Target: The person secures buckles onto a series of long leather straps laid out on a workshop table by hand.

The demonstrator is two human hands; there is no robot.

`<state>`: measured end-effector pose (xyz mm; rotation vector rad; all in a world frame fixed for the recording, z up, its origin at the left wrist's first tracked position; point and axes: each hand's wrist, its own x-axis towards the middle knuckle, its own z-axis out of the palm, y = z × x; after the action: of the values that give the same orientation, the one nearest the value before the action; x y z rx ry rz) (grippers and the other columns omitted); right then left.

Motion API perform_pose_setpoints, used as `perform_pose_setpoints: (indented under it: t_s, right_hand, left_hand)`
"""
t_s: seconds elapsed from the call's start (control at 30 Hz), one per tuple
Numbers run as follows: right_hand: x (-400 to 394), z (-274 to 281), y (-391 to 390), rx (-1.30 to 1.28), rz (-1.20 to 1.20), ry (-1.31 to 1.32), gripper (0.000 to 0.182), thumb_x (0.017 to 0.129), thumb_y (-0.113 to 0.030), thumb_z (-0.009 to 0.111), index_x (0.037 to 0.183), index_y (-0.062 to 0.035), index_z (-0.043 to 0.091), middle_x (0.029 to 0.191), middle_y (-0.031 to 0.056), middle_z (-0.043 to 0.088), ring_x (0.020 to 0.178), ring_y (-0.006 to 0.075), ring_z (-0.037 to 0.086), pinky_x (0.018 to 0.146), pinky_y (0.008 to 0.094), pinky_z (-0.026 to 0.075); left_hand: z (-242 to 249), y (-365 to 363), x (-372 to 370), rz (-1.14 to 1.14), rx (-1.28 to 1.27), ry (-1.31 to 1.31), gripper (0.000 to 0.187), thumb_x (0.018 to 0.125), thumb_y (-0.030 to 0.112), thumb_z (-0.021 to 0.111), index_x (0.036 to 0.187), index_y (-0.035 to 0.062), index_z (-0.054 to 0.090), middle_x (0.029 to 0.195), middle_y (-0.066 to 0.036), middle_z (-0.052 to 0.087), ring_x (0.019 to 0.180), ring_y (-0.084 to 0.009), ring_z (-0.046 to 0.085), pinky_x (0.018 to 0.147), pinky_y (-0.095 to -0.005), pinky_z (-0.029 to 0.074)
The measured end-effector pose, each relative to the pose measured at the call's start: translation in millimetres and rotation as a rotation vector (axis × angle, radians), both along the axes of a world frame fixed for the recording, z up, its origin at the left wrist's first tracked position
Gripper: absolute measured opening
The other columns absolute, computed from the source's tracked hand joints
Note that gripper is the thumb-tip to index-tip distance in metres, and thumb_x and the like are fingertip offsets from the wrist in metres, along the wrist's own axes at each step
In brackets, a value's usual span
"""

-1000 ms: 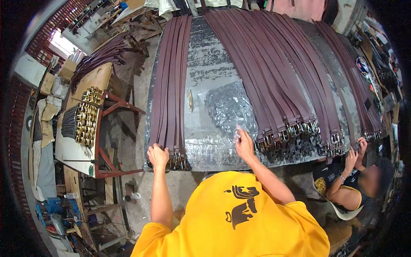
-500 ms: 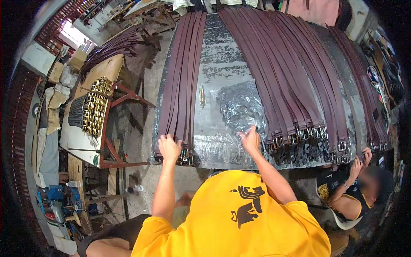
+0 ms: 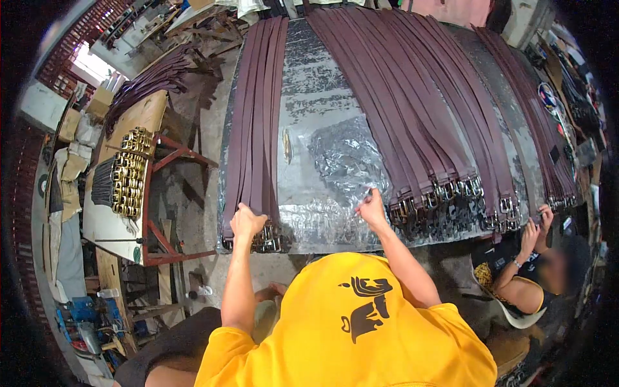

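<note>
My left hand [image 3: 248,223] is closed around the buckle end of a dark brown belt in the left group of belts [image 3: 256,116]. Metal buckles [image 3: 269,240] show just beside and below it, at the table's near edge. My right hand [image 3: 372,210] is pinched above the table, by the lower edge of a crumpled clear plastic bag [image 3: 345,155]. What its fingertips hold, if anything, is too small to make out. To the right of it lies a wide group of brown belts [image 3: 412,122], their buckles [image 3: 438,193] lined up toward me.
A worn plastic-covered table [image 3: 316,97] carries the belts, with a small brass-coloured item [image 3: 287,145] on it. Gold buckles [image 3: 129,174] sit on a side bench [image 3: 103,226] at left. Another person [image 3: 532,264] works at the table's right corner, hands raised to its edge.
The whole view has shifted slightly left. My left hand's fingers, earlier spread over the belts, have curled in around one. My right hand stays near the plastic bag, its fingers still pinched.
</note>
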<state>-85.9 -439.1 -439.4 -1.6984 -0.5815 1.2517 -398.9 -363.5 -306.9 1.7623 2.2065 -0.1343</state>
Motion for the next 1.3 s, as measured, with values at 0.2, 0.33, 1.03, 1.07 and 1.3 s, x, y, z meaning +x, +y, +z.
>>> perform_pose_setpoints:
  t_s: [0.2, 0.33, 1.03, 1.07, 1.3]
  right_hand:
    - [3, 9, -8, -0.05, 0.052, -0.214, 0.057, 0.077, -0.008, 0.067, 0.122, 0.0005, 0.033, 0.074, 0.0076, 0.055, 0.064, 0.0134, 0.061, 0.05, 0.0257, 0.047]
    - [7, 12, 5, -0.222, 0.191, -0.808, 0.05, 0.073, -0.031, 0.072, 0.107, 0.0008, 0.055, 0.082, 0.0177, 0.065, 0.08, 0.0325, 0.065, 0.066, 0.041, 0.05]
    - [68, 119, -90, -0.109, 0.426, -0.735, 0.018, 0.083, -0.013, 0.054, 0.087, 0.0031, 0.061, 0.074, 0.0235, 0.063, 0.076, 0.041, 0.062, 0.07, 0.0469, 0.049]
    - [72, 116, -92, -0.071, 0.418, -0.667, 0.016, 0.084, -0.01, 0.054, 0.088, 0.0039, 0.061, 0.072, 0.022, 0.063, 0.074, 0.038, 0.064, 0.068, 0.0447, 0.05]
    - [68, 108, -81, 0.051, 0.171, 0.4, 0.011, 0.088, 0.0, 0.047, 0.098, 0.0007, 0.052, 0.084, 0.0168, 0.064, 0.069, 0.0212, 0.065, 0.061, 0.0302, 0.053]
  left_hand:
    - [42, 7, 6, 0.036, -0.079, -0.29, 0.061, 0.071, 0.028, 0.065, 0.117, -0.0083, 0.049, 0.114, -0.03, 0.055, 0.107, -0.0407, 0.054, 0.091, -0.0407, 0.043]
    - [11, 5, 14, -0.002, 0.123, -0.694, 0.067, 0.08, 0.029, 0.065, 0.128, -0.01, 0.039, 0.111, -0.024, 0.058, 0.089, -0.0268, 0.062, 0.079, -0.0365, 0.049]
    - [-1, -31, 103, 0.173, -0.466, -1.617, 0.053, 0.085, 0.003, 0.06, 0.129, 0.0081, 0.031, 0.096, -0.013, 0.062, 0.083, -0.0239, 0.064, 0.066, -0.0321, 0.052]
    - [3, -32, 106, 0.193, -0.467, -1.596, 0.062, 0.084, 0.002, 0.061, 0.133, 0.0077, 0.024, 0.095, -0.014, 0.062, 0.082, -0.024, 0.063, 0.066, -0.0324, 0.052]
    - [14, -29, 118, 0.235, -0.485, -1.701, 0.098, 0.081, 0.0, 0.065, 0.143, 0.0067, -0.01, 0.091, -0.018, 0.061, 0.077, -0.0237, 0.062, 0.07, -0.036, 0.051]
